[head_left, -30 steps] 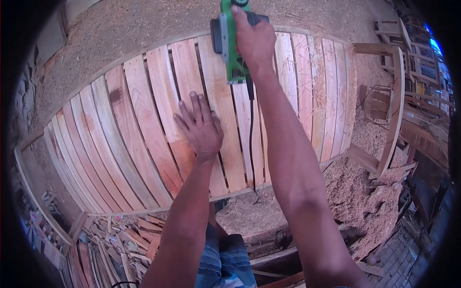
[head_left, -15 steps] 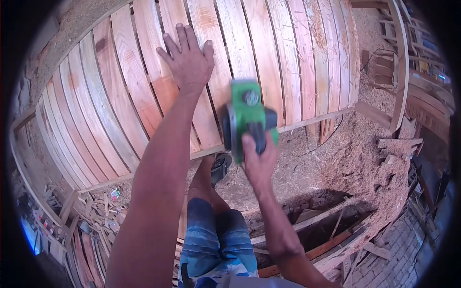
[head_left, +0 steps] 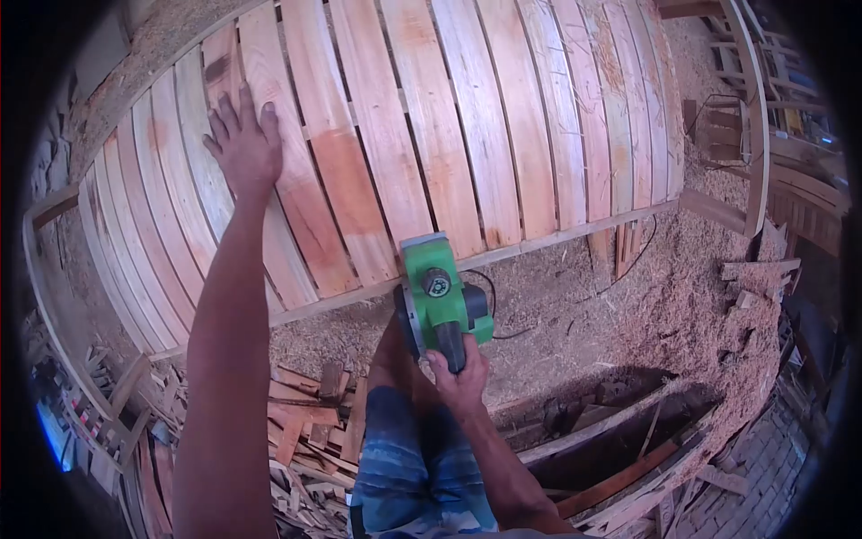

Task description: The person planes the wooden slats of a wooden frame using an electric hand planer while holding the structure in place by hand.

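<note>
In the head view my right hand (head_left: 462,375) is wrapped round the black rear handle of a green electric planer (head_left: 435,296). The planer's front end reaches the near edge of a slatted wooden panel (head_left: 377,193); its body hangs over my side of that edge. My left hand (head_left: 244,148) lies flat on the slats, fingers spread, well left of the planer. Some slats show darker reddish patches, and one (head_left: 217,68) has a dark mark near the far side. A dark cord (head_left: 514,335) shows right of the planer.
Sawdust and shavings (head_left: 691,296) cover the floor, heaped at the right. Wood offcuts (head_left: 310,418) lie in a pile below the panel. A long dark trough-like opening (head_left: 620,440) is at lower right. Wooden frames (head_left: 757,117) stand at the right, and grey bricks (head_left: 754,485) lie lower right.
My right hand has drawn the planer back toward me and slightly left, off most of the slats. My left hand has shifted left and nearer along the panel.
</note>
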{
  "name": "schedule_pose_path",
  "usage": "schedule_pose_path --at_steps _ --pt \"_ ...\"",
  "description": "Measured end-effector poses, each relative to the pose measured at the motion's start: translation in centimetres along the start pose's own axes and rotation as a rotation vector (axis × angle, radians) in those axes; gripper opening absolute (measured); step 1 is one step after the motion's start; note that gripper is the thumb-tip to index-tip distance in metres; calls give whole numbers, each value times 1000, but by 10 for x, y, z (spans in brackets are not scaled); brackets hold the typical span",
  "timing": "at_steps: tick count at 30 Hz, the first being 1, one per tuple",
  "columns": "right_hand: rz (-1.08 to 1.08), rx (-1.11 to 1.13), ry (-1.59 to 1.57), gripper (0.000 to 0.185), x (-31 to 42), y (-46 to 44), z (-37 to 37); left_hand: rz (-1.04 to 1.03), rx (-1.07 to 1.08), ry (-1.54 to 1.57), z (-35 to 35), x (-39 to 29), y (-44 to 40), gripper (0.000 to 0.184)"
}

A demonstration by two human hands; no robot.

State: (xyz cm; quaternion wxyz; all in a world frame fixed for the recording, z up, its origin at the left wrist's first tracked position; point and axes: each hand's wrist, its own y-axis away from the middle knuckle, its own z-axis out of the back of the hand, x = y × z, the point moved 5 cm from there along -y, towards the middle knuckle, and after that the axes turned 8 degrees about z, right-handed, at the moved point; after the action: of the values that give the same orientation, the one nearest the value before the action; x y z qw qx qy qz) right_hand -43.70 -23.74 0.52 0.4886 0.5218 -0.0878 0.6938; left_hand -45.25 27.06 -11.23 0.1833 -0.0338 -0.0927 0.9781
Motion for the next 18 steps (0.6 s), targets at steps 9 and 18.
schedule_pose_path --at_steps 9,18 --pt "101 -45 127 40 71 -89 -23 -17 -30 -16 9 -7 -1 69" --pt "123 -104 2 42 186 -256 -76 -7 1 37 26 -13 -7 68"
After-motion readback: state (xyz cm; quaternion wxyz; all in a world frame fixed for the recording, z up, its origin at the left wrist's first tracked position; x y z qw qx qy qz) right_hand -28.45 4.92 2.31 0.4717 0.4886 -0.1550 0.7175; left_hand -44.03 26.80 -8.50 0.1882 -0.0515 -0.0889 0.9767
